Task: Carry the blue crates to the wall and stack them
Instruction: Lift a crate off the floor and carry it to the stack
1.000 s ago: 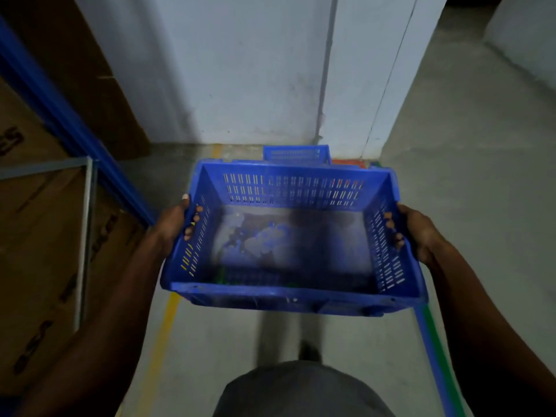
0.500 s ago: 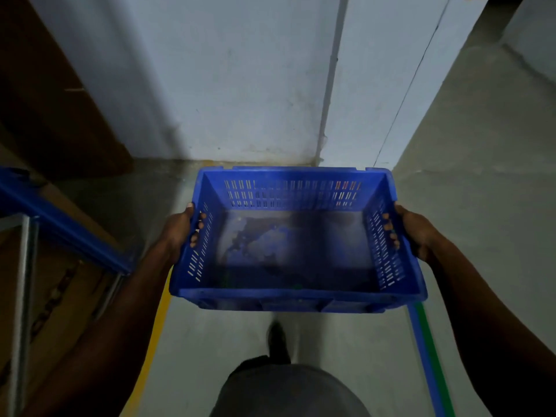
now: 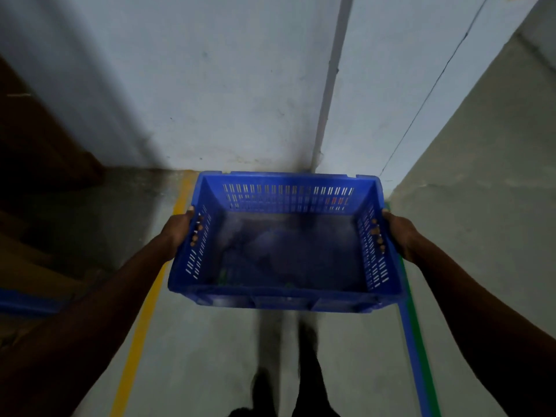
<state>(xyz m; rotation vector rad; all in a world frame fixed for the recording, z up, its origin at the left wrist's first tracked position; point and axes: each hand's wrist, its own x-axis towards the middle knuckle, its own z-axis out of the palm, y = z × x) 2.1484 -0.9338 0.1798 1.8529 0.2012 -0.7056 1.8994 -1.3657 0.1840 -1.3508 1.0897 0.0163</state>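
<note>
My left hand (image 3: 177,233) and right hand (image 3: 400,236) clasp the slotted sides of a rectangular blue plastic crate (image 3: 285,296), its dim floor indistinct.

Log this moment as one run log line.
phase: carrying | blue crate: held level, empty | left hand: on left wall | right hand: on right wall | wall: just ahead | stacking: not yet done

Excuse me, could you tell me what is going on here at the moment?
A person is carrying an empty blue slotted plastic crate toward the pale painted wall. The left hand grips one short side and the right hand the other, fingers hooked through the slots. The crate is held level above the grey concrete floor, between a yellow floor line and a blue-and-green one. No stack is visible.
</note>
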